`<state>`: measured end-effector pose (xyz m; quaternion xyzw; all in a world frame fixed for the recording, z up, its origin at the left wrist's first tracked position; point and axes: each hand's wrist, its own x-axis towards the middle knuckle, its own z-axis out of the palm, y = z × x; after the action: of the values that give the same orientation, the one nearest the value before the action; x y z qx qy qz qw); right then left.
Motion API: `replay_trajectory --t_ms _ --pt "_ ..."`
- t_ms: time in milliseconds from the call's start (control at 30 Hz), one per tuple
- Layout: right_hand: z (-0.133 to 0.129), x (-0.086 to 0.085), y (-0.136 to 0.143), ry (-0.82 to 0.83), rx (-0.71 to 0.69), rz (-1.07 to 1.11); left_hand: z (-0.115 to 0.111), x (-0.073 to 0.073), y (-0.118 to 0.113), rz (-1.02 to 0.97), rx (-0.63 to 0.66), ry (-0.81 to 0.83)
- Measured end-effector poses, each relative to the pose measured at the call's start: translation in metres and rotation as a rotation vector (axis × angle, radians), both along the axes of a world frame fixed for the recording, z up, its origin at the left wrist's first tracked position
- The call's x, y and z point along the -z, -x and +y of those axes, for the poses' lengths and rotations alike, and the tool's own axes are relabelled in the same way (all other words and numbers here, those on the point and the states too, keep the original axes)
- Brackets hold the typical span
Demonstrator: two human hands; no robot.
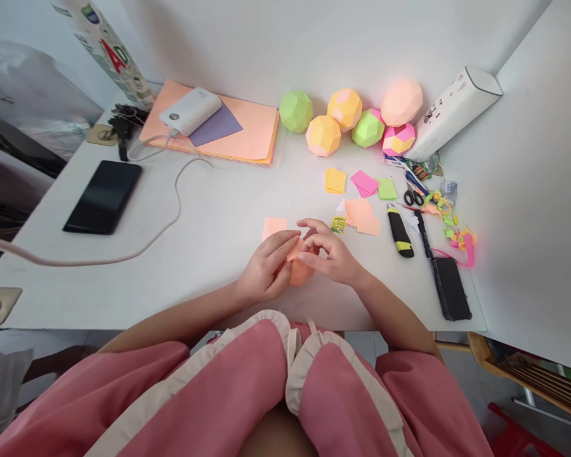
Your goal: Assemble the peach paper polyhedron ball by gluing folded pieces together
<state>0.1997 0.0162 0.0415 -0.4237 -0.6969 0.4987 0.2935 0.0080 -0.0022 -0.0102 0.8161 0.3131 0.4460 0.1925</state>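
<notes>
A peach folded paper piece (301, 273) is held between my two hands near the front of the white table. My left hand (269, 266) grips it from the left, fingers pressed together along its upper edge. My right hand (334, 255) is curled at its right side, thumb and fingers pinched on the paper; the fingers hide part of it. Flat on the table just behind my left fingers lies a peach paper square (275, 226). Beyond my right fingers are a small glue bottle (338, 219) and a stack of peach paper pieces (363, 216).
Several faceted paper balls, one green (295, 112), line the wall. Yellow (335, 181), pink (364, 183) and green paper pieces (387, 188) lie before them. Rightward are scissors (413, 197), a utility knife (400, 231) and a black case (451, 289). A phone (103, 197) and white cable (177, 190) lie left.
</notes>
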Motion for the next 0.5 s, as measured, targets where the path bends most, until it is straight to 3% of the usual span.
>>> replay_trajectory --t_ms 233,500 --pt "0.0037 0.0017 -0.0012 0.129 0.0 0.057 0.0014 0.0003 -0.0031 -0.012 0.029 -0.073" --pt "0.0045 0.0017 -0.0046 0.031 -0.001 0.076 0.0021 -0.0024 -0.0019 0.004 0.011 -0.028"
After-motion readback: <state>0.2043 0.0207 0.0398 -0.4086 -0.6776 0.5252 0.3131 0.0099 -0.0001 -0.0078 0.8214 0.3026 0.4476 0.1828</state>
